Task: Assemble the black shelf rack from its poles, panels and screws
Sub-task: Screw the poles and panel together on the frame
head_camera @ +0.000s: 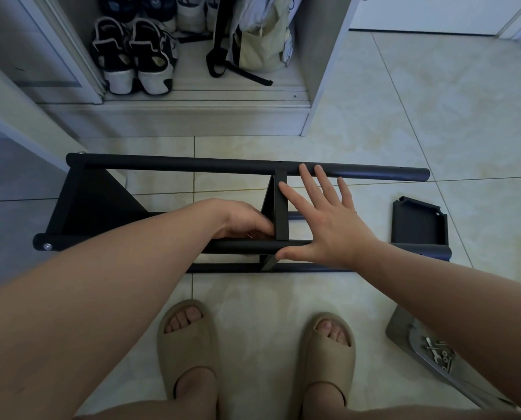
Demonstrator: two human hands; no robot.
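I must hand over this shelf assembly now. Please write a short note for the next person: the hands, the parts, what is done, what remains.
Left hand: curled at the middle panel by the near pole; what it holds is hidden.
Right hand: open, fingers spread beside that panel, over the near pole.
Done: end panel screwed on at the left.
Left: fasten the middle panel, add the loose panel lying on the floor at the right. Screws lie on the floor, bottom right.
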